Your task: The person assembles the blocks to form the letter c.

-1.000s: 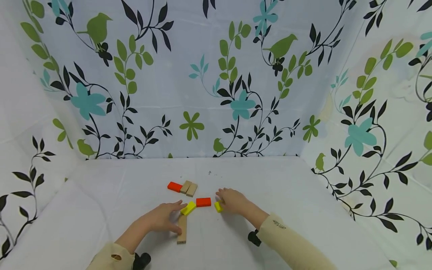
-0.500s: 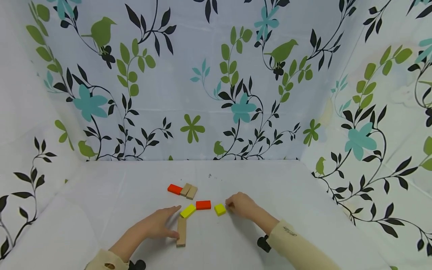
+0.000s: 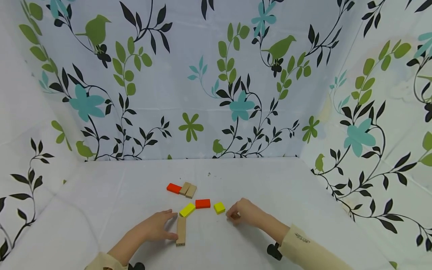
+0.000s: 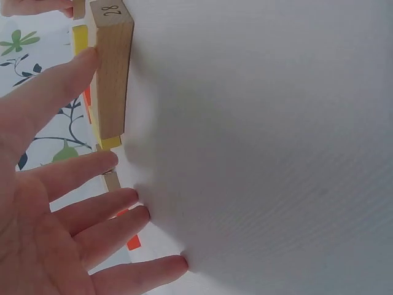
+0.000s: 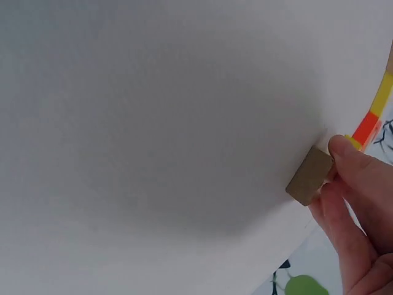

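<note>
1. Your right grip [image 3: 245, 213] is drawn in to a pinch: the right wrist view shows a short wooden block [image 5: 310, 175] held between the thumb and the fingers.
2. That block sits near the right yellow block [image 3: 219, 208], on its right, low at the desk [image 3: 270, 180]; I cannot tell whether its underside is touching down.
3. Your left grip [image 3: 156, 227] is spread wide, fingers extended, with nothing held. Its thumb is at the side of the long wooden block [image 3: 181, 231]; I cannot tell whether it presses there.
4. Between your two hands runs a bent line: the long wooden block at the near left, the left yellow block [image 3: 187, 210] set aslant, the red block [image 3: 203, 203], then, past a small gap, the right yellow block.
5. Farther off lie the far red block [image 3: 173, 188] and two wooden blocks [image 3: 191, 191], side by side.
6. My reading of the step: you are lining up the short wooden block at the line's right end.
7. The next move probably calls for small turns of that block, then a gentle release that doesn't nudge its yellow neighbour, while your left thumb avoids pushing.
</note>
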A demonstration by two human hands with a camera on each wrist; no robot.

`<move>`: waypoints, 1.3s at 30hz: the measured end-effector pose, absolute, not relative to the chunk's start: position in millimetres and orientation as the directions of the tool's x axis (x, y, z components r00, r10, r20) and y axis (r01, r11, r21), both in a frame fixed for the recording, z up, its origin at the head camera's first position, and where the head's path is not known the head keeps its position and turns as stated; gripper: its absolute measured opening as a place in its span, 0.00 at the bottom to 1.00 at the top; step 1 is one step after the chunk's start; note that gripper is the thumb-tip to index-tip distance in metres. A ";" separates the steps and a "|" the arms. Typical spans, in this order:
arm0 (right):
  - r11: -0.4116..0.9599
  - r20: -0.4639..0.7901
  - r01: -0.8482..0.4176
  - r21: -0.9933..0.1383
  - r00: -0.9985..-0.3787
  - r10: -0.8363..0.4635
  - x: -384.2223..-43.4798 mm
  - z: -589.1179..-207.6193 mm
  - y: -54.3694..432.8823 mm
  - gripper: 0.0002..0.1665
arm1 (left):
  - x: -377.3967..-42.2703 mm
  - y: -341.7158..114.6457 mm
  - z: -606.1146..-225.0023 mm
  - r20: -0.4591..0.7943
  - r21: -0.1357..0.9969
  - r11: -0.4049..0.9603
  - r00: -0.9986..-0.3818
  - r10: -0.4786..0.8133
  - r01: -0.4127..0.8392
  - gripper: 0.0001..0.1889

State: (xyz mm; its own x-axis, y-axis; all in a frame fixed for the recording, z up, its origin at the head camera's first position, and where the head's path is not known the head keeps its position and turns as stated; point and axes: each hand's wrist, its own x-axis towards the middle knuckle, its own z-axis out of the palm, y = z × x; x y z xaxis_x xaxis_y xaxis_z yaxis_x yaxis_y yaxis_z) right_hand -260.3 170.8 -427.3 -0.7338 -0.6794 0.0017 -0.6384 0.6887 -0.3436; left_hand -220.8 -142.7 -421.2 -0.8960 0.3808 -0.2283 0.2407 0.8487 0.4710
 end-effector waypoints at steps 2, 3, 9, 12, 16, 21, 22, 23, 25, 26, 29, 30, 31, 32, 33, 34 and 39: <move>0.675 -0.008 -0.660 -0.329 -0.713 -0.701 -256.6 -428.3 169.2 0.13 | -221.2 -143.1 -421.8 -0.221 0.466 0.848 -0.895 0.388 0.252 0.37; 0.665 -0.015 -0.674 -0.321 -0.698 -0.716 -254.2 -428.4 167.9 0.13 | -221.4 -143.3 -422.1 -0.218 0.463 0.848 -0.894 0.392 0.258 0.36; 0.604 -0.066 -0.736 -0.305 -0.616 -0.785 -238.7 -427.5 157.1 0.14 | -221.4 -144.3 -424.0 -0.225 0.461 0.849 -0.891 0.394 0.259 0.34; 0.573 -0.077 -0.745 -0.343 -0.585 -0.807 -231.5 -426.3 151.2 0.13 | -222.0 -144.4 -424.7 -0.223 0.462 0.848 -0.891 0.395 0.259 0.33; 0.514 -0.057 -0.777 -0.363 -0.532 -0.845 -223.0 -426.2 143.3 0.11 | -222.7 -144.6 -426.0 -0.217 0.466 0.845 -0.892 0.396 0.262 0.33; 0.465 -0.047 -0.796 -0.388 -0.486 -0.873 -215.8 -427.9 135.0 0.13 | -223.3 -144.9 -426.4 -0.209 0.466 0.842 -0.891 0.402 0.271 0.33; 0.462 -0.053 -0.794 -0.395 -0.483 -0.874 -214.5 -427.7 133.5 0.14 | -223.6 -144.9 -426.3 -0.205 0.465 0.841 -0.891 0.405 0.276 0.34; 0.463 -0.061 -0.790 -0.403 -0.481 -0.874 -213.1 -427.4 131.9 0.14 | -223.8 -144.9 -426.5 -0.203 0.464 0.841 -0.891 0.407 0.279 0.34; 0.462 -0.078 -0.785 -0.413 -0.475 -0.876 -210.1 -427.6 128.4 0.15 | -224.1 -144.7 -426.7 -0.197 0.463 0.840 -0.890 0.411 0.285 0.34; 0.463 -0.088 -0.781 -0.418 -0.472 -0.877 -208.7 -427.9 126.2 0.15 | -224.1 -144.5 -426.9 -0.194 0.463 0.839 -0.891 0.411 0.286 0.33; 0.452 -0.106 -0.783 -0.428 -0.453 -0.885 -204.5 -428.9 119.2 0.15 | -223.2 -144.3 -427.0 -0.187 0.466 0.836 -0.891 0.413 0.289 0.33; 0.446 -0.108 -0.788 -0.425 -0.444 -0.889 -203.3 -429.3 116.7 0.15 | -222.8 -144.3 -427.0 -0.184 0.469 0.834 -0.892 0.413 0.289 0.33; 0.437 -0.108 -0.796 -0.418 -0.434 -0.894 -202.2 -429.5 114.3 0.15 | -222.7 -144.3 -426.9 -0.182 0.472 0.833 -0.892 0.413 0.289 0.32; 0.427 -0.103 -0.807 -0.408 -0.424 -0.900 -201.1 -429.6 111.8 0.14 | -222.4 -144.3 -426.8 -0.180 0.473 0.832 -0.892 0.414 0.290 0.32; 0.414 -0.096 -0.821 -0.392 -0.411 -0.906 -200.1 -429.8 109.2 0.13 | -222.2 -144.4 -426.5 -0.178 0.474 0.830 -0.892 0.416 0.293 0.32; 0.403 -0.092 -0.836 -0.373 -0.399 -0.912 -199.1 -430.0 106.7 0.13 | -221.8 -144.6 -426.5 -0.178 0.477 0.829 -0.892 0.416 0.292 0.32; 0.354 -0.064 -0.882 -0.310 -0.352 -0.934 -194.1 -430.5 93.9 0.11 | -222.1 -145.8 -425.1 -0.184 0.489 0.823 -0.889 0.420 0.288 0.31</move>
